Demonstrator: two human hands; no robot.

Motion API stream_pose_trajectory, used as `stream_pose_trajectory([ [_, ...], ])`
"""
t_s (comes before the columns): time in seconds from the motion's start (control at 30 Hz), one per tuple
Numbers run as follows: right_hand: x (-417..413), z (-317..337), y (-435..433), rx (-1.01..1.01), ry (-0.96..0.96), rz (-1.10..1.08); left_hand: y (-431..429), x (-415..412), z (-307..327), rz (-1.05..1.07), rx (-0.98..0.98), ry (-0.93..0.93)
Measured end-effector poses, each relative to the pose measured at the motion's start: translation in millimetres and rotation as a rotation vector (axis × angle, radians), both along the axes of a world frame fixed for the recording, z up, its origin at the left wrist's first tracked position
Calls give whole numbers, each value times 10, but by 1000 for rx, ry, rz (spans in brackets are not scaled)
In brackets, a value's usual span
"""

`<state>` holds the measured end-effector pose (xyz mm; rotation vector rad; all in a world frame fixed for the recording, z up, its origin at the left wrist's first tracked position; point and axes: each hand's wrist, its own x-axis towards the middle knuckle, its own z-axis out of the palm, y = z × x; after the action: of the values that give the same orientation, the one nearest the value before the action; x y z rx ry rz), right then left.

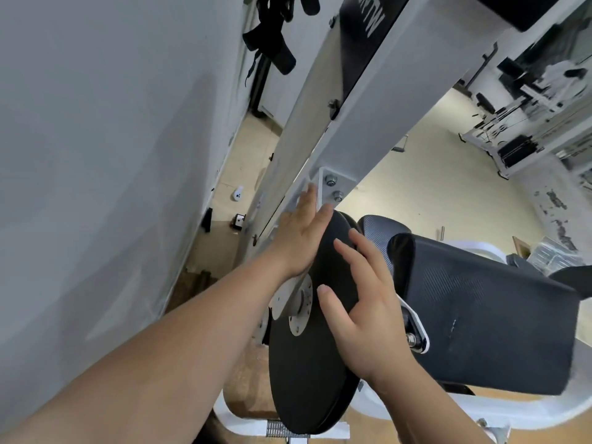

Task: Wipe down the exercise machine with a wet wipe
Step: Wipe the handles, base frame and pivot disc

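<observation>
The exercise machine has a white slanted frame beam (352, 100) and a round black pad (307, 373) on a white mounting flange (299, 302). My left hand (299, 238) lies flat with straight fingers behind the pad's upper edge, fingertips near a bolted white bracket (334, 187). My right hand (368, 299) rests on the pad's front rim, fingers spread and lightly bent, thumb on the black face. No wet wipe shows in either hand. A large black padded seat back (480, 315) sits to the right.
A grey wall (96, 155) runs close along the left. Black straps (272, 36) hang at the top. Small objects (237, 193) lie on the tan floor by the wall. Other gym machines (512, 136) stand at the far right.
</observation>
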<state>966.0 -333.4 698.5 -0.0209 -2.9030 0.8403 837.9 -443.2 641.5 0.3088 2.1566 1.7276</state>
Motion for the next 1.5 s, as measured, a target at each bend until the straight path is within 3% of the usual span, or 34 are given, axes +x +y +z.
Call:
stream_pose_trajectory([
  [0.2, 5, -31, 23, -93, 33, 14, -148, 75, -242, -122, -172, 197],
  [0.27, 1, -39, 27, -120, 44, 20, -212, 311, -434, -175, -148, 237],
  [0.37, -4, -35, 21, -116, 51, 23, -247, 749, -650, -177, 112, 221],
  [0.47, -2, -26, 12, -114, 53, 25, -192, 842, -735, -153, 240, 154],
  [0.6, -2, -25, 9, -118, 56, 25, -103, 364, -501, -108, 142, 98],
  [0.77, 7, -32, 19, -132, 31, 13, -7, -86, -281, -64, 202, -29],
  [0.97, 8, -44, 28, -202, 56, 29, -92, 451, -454, 3, 275, -65],
  [1.07, 2, -50, 36, -258, 81, 44, -167, 850, -641, -92, 272, 189],
  [1.13, 1, -58, 36, -265, 81, 45, -164, 859, -706, -111, 251, 228],
  [1.3, 9, -58, 28, -266, 73, 39, -55, 268, -424, -84, 220, 166],
  [1.5, 10, -45, 28, -280, 61, 30, 51, -304, -146, -33, 325, -153],
])
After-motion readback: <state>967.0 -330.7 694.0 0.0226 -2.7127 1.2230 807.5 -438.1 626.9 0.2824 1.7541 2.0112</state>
